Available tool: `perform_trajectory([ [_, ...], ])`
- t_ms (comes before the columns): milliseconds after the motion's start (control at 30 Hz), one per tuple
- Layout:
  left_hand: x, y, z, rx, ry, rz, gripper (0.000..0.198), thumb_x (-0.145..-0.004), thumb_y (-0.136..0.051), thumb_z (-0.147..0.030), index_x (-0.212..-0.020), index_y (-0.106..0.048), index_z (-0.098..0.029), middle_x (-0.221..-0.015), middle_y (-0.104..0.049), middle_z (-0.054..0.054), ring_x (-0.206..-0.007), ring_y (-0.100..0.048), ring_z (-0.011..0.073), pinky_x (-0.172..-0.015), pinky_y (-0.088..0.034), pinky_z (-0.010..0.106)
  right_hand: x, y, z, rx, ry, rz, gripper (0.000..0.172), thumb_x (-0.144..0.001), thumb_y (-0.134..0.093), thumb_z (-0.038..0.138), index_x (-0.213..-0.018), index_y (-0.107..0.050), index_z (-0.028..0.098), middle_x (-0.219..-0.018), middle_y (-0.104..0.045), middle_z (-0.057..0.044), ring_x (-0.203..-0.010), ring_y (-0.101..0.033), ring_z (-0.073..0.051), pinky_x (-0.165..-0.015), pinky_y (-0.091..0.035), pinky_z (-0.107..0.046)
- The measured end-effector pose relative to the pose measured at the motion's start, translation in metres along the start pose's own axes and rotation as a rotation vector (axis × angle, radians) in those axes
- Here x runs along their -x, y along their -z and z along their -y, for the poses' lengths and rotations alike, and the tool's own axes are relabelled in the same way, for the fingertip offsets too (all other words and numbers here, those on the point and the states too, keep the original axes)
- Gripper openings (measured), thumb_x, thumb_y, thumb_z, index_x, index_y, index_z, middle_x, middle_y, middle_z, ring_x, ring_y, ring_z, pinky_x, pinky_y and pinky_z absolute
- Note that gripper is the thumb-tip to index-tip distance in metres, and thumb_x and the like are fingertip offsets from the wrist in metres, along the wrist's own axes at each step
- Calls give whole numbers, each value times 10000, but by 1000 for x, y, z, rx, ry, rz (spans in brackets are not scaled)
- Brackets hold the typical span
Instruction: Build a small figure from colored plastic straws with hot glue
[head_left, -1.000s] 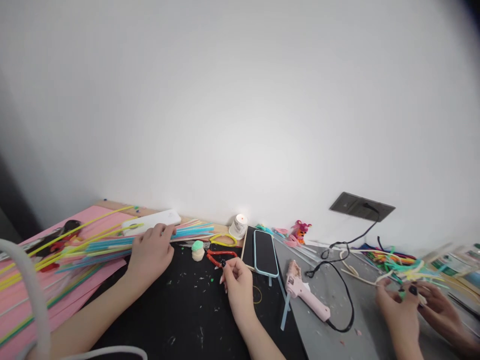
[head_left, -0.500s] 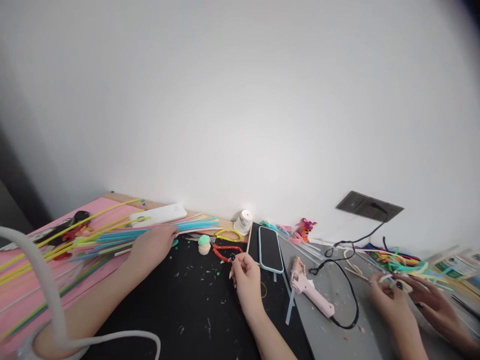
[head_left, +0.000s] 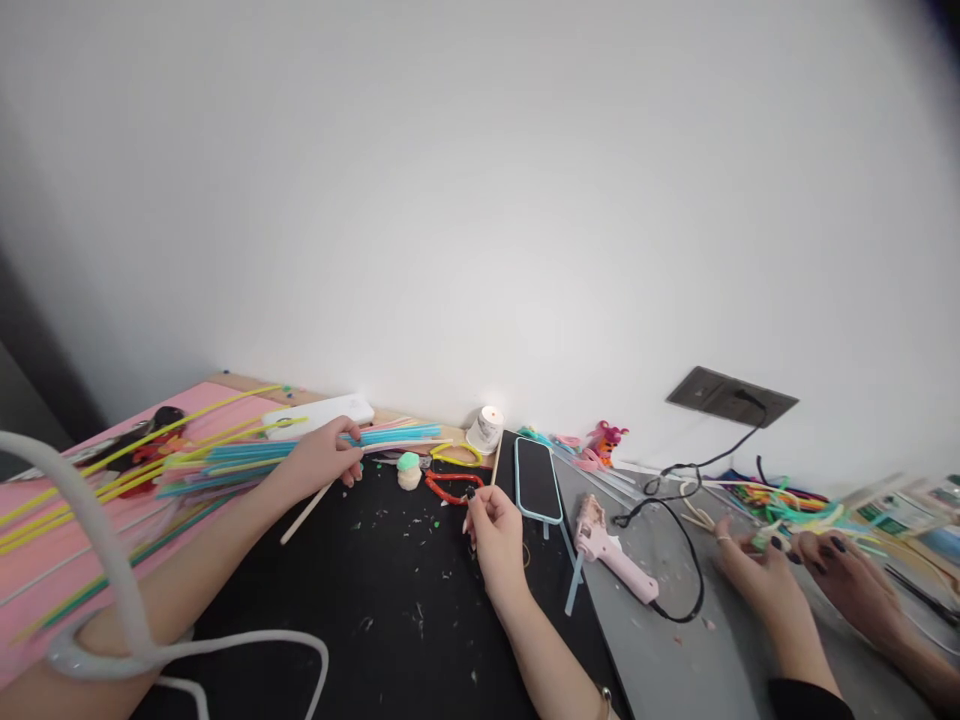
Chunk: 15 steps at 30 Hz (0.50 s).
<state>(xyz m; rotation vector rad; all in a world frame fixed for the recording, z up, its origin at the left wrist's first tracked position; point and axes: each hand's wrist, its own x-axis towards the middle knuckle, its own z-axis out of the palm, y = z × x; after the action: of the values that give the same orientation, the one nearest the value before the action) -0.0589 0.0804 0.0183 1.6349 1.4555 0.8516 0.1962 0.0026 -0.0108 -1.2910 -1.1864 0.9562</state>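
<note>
From my end, the widest bare stretch is the black work mat (head_left: 405, 620) between the forearms, flecked with scraps; its right edge borders the grey tabletop (head_left: 675, 670), and its back is crowded.

Counts: one blue-rimmed dark phone (head_left: 538, 478); one pale-pink plastic glue gun (head_left: 619, 565); one white cup (head_left: 486, 430); one green-topped cream lump (head_left: 409, 471); two co-worker's hands (head_left: 806, 580), far right.

My left hand (head_left: 326, 460) is palm-down beside the blue fuzzy stems (head_left: 401, 434); fingers narrow, pinching a cream fuzzy stem (head_left: 306, 515) that slants out beneath, over the mat; my right hand (head_left: 496, 535) is upright near the red looped handles (head_left: 442, 496), fingertips together; can't tell if they hold anything.
</note>
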Motion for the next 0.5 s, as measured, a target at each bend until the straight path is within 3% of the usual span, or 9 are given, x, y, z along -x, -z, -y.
perform_trajectory([
  [67,0,1,-1,50,-36,4,88,-747,-463,-234,-782,-533,-193,-576,-699,-12,-487,-634,160,-547,-500,259,1,0,1,-6,-1,-1,235,-833,-538,397,-716,-482,201,-497,-470,58,-430,-359,-95,-417,-247,-208],
  [167,-1,3,-1,119,-57,12,263,-822,-379,-273,-788,-611,-156,-737,-752,69,-599,-658,183,-570,-504,279,2,1,4,-24,-3,-14,239,-821,-545,406,-718,-486,198,-495,-473,66,-409,-347,-85,-414,-245,-203],
  [333,-2,3,1,98,-148,-58,325,-815,-433,-284,-892,-715,-141,-1232,-660,102,-827,-645,212,-671,-524,290,3,0,7,-31,-6,-18,237,-804,-549,386,-684,-484,192,-467,-481,62,-390,-349,-78,-406,-245,-196],
  [433,-3,3,1,-50,-185,-88,386,-852,-446,-428,-979,-710,-176,-1103,-712,74,-835,-642,221,-733,-528,306,3,-1,7,-29,-18,-21,228,-805,-542,373,-683,-482,190,-461,-488,59,-387,-347,-74,-399,-244,-189],
  [500,-3,3,2,-147,-184,-127,437,-855,-432,-511,-881,-719,-183,-898,-734,72,-779,-647,234,-727,-528,323,3,-1,7,-23,-29,-14,211,-801,-539,362,-691,-482,192,-460,-492,60,-382,-342,-73,-393,-243,-188],
])
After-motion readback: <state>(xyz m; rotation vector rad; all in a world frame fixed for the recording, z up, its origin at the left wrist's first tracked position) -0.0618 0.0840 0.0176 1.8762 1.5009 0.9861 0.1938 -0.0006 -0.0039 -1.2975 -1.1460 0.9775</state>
